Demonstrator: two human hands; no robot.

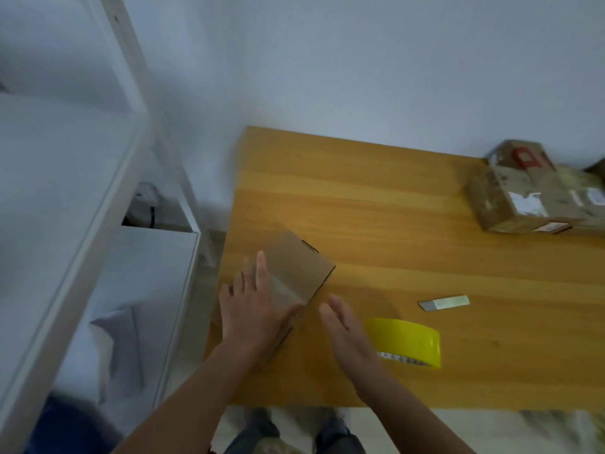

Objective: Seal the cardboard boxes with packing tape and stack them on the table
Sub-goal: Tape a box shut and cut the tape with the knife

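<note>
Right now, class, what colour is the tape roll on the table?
Yellow: the tape roll shows best in the head view.

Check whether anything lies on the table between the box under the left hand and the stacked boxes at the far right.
Nothing visible does. Between the box and the stacked boxes there is only bare table. The yellow tape roll and the cutter lie nearer the person, off that line.

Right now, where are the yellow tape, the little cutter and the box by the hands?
yellow tape [406, 337]: head view, on its yellow outer band.
little cutter [445, 303]: head view, middle of its pale body.
box [296, 268]: head view, on its bare top face.
</note>
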